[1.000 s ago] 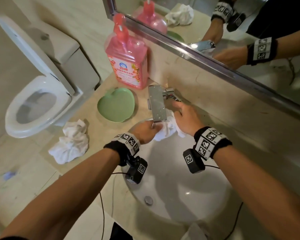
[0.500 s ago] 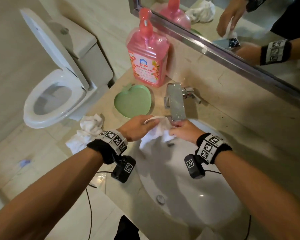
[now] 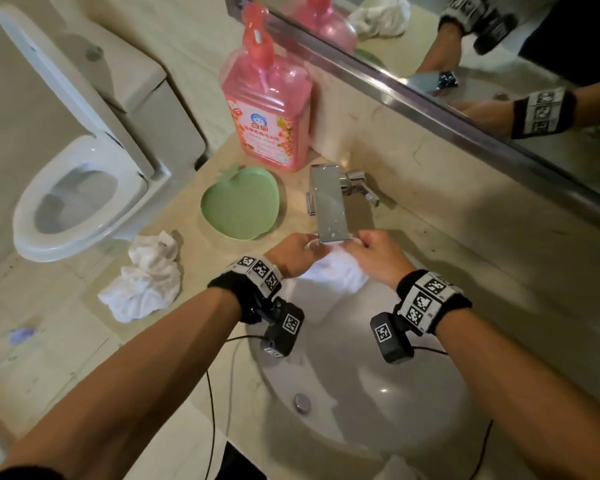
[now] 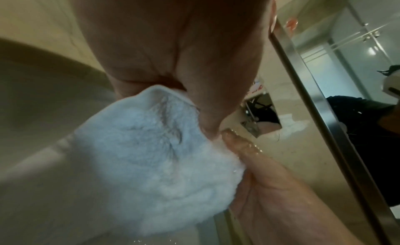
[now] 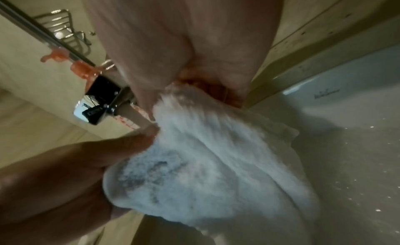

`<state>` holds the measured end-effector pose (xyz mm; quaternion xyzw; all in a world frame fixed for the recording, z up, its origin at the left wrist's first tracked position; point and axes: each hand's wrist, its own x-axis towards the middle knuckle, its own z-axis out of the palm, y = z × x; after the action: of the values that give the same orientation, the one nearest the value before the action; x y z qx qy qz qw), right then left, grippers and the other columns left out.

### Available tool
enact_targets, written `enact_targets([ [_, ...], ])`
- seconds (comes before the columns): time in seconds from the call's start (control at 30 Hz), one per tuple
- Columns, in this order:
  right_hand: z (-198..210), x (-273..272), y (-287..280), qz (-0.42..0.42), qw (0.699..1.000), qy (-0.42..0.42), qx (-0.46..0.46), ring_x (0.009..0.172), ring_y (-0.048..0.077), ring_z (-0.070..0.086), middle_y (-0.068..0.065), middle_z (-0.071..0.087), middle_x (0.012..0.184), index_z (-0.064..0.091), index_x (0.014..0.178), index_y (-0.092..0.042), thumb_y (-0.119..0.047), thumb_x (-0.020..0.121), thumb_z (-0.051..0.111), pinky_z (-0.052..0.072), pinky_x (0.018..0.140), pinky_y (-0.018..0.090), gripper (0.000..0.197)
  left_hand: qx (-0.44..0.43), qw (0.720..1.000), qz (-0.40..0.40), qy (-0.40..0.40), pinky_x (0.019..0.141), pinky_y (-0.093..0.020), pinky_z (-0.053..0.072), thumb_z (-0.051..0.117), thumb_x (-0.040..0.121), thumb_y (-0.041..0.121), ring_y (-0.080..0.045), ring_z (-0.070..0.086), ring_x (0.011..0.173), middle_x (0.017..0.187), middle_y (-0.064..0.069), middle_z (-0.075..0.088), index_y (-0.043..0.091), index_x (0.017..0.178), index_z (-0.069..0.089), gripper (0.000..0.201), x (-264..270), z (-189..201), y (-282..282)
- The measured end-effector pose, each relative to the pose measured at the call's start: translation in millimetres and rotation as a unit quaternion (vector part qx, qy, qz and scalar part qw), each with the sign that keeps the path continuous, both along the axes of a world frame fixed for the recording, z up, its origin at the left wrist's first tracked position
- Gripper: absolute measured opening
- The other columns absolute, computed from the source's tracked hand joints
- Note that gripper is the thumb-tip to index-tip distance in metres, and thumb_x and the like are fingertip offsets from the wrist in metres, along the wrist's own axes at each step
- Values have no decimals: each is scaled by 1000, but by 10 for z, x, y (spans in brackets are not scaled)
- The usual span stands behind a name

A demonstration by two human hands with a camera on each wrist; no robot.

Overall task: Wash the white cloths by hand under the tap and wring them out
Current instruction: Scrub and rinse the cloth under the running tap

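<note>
A wet white cloth [image 3: 333, 271] hangs between my two hands just under the spout of the chrome tap [image 3: 328, 202], over the white basin [image 3: 378, 393]. My left hand [image 3: 293, 252] grips the cloth's left end and my right hand [image 3: 374, 252] grips its right end. In the left wrist view the cloth [image 4: 155, 163] bulges below my palm, and wet fingers [image 4: 242, 146] of the other hand touch it. The right wrist view has the cloth [image 5: 216, 163] bunched under my fist, with the tap [image 5: 97, 103] behind. A second crumpled white cloth [image 3: 146, 278] lies on the counter to the left.
A green apple-shaped dish [image 3: 239, 206] and a pink pump bottle [image 3: 267, 109] stand on the counter behind the basin. A mirror [image 3: 465, 46] runs along the wall. A toilet [image 3: 77, 168] with raised lid stands left. The basin drain [image 3: 302, 401] is below my wrists.
My right hand left the tap handle and took hold of the cloth. Both hands now hold it stretched between them closer under the spout.
</note>
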<state>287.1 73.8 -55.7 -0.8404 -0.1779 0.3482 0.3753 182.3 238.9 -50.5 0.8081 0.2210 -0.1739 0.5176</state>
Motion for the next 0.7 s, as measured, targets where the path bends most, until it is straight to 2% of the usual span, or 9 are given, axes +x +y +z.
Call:
enact_targets([
  [0.1, -8, 58, -173, 29, 999, 28, -5, 73, 15, 60, 1, 64, 83, 56, 93, -14, -30, 79, 82, 47, 65, 31, 33, -32, 999, 1, 9, 82, -19, 44, 60, 94, 42, -17, 62, 103, 101, 12, 64, 41, 102, 68, 12, 126, -75, -104],
  [0.17, -37, 82, -264, 48, 998, 44, -18, 90, 13, 65, -2, 67, 101, 56, 115, -17, -31, 77, 84, 51, 71, 26, 49, -40, 999, -7, -8, 83, -16, 44, 64, 92, 39, -8, 62, 100, 97, 21, 63, 44, 97, 67, 8, 170, -71, -132],
  [0.23, -71, 66, -283, 63, 996, 54, -13, 86, 13, 67, -5, 70, 93, 66, 110, -18, -36, 79, 81, 50, 68, 25, 39, -39, 999, -11, -18, 82, -16, 43, 69, 89, 36, -5, 61, 98, 100, 21, 64, 39, 102, 68, 13, 201, -42, -137],
  [0.33, -104, -2, -180, 26, 996, 80, 24, 77, 23, 69, 6, 72, 80, 72, 87, -14, -39, 84, 75, 52, 69, 32, 25, -16, 1000, 14, 3, 88, -30, 47, 71, 86, 37, -15, 63, 102, 110, 4, 70, 31, 102, 69, 17, 203, -39, -66],
  [0.4, -110, -18, -100, -15, 993, 93, 65, 78, 20, 68, 4, 73, 83, 71, 90, -14, -33, 89, 72, 51, 76, 34, 19, 3, 999, 28, 44, 93, -35, 48, 67, 89, 40, -18, 61, 106, 120, -4, 66, 15, 117, 66, 38, 161, -44, 12],
  [0.47, -105, -17, -62, -41, 990, 91, 94, 80, 13, 67, -5, 74, 84, 71, 92, -18, -25, 90, 71, 51, 79, 33, 7, 32, 997, 44, 63, 82, -30, 45, 62, 93, 35, -17, 59, 95, 118, -7, 63, 10, 111, 62, 31, 92, -57, 91],
  [0.53, -96, -14, -42, -31, 993, 87, 79, 89, 16, 71, -5, 76, 90, 72, 99, -21, -23, 86, 74, 54, 83, 35, 13, 24, 997, 52, 52, 85, -28, 41, 58, 96, 33, -16, 57, 100, 121, -3, 61, 11, 119, 60, 32, 18, -44, 121],
  [0.6, -112, -35, -10, 17, 993, 109, 52, 93, 18, 71, -4, 75, 100, 70, 114, -22, -27, 83, 78, 56, 81, 34, 33, 2, 999, 16, 28, 99, -31, 38, 54, 99, 36, -16, 53, 119, 131, 3, 58, 17, 134, 55, 40, -46, 1, 92],
  [0.7, -67, -104, 70, 2, 975, 220, 23, 71, 20, 65, 2, 66, 84, 70, 118, -12, -33, 89, 72, 47, 61, 25, 35, -22, 999, -39, -6, 105, -33, 35, 52, 98, 46, -14, 52, 127, 132, 13, 59, 49, 123, 60, 27, -82, 85, 8],
])
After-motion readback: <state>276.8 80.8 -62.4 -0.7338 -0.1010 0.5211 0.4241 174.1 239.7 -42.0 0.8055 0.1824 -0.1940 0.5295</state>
